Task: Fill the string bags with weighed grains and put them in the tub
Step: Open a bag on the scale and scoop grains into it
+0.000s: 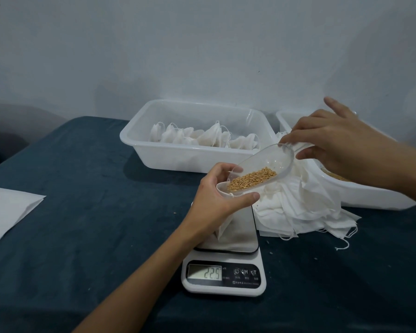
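1. Digital kitchen scale (223,276), white, is sitting on the counter (87,212) nearest the viewer; its display is reading 225, and its steel platform is carrying the bottom of a string bag (222,230).
2. Left hand (216,193) is reaching in from the lower edge and gripping the mouth of the string bag, fingers and thumb curled round the rim to keep it open above the platform.
3. Clear plastic scoop (262,169) is tilting down with its lip inside the bag mouth; a small heap of golden grains (252,180) is lying in its lower half.
4. Right hand (339,145) is pinching the scoop's handle between thumb and bent fingers, with the forefinger sticking up free.
5. Loose pile of empty white string bags (305,210) is lying on the counter just right of the scale, drawstrings trailing off its edge.
6. White plastic tub (178,155) is standing behind the scale and holding a row of filled, tied bags (202,138).
7. Second white tub (370,198) is standing to the right, partly hidden by the right forearm; grains are showing inside it.
8. White sheet (7,210) is lying flat at the counter's left edge.
9. Dark blue cloth is covering the counter, and a pale wall (202,44) is rising behind.
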Motion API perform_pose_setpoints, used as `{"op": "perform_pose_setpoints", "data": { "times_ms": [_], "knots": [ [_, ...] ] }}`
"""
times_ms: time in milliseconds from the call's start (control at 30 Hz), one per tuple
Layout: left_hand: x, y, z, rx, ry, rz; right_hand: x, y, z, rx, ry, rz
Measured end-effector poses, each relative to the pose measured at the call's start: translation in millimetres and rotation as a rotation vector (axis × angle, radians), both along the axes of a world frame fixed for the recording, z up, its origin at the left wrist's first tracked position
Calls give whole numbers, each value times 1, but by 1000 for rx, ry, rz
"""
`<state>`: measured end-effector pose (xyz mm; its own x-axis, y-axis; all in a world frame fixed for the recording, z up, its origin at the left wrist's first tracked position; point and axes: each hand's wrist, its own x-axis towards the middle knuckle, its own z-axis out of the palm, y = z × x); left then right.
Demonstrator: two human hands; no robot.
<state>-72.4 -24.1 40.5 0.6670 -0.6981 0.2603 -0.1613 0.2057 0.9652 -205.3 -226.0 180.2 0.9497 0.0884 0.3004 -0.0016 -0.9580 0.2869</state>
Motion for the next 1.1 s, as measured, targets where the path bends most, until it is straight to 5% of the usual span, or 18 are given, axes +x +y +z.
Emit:
{"op": "perform_pose_setpoints", "data": {
  "times_ms": [1100],
  "knots": [
    [0,1,1,22,-12,6,4,-3,-4,-17,-8,-2]
  ]
}}
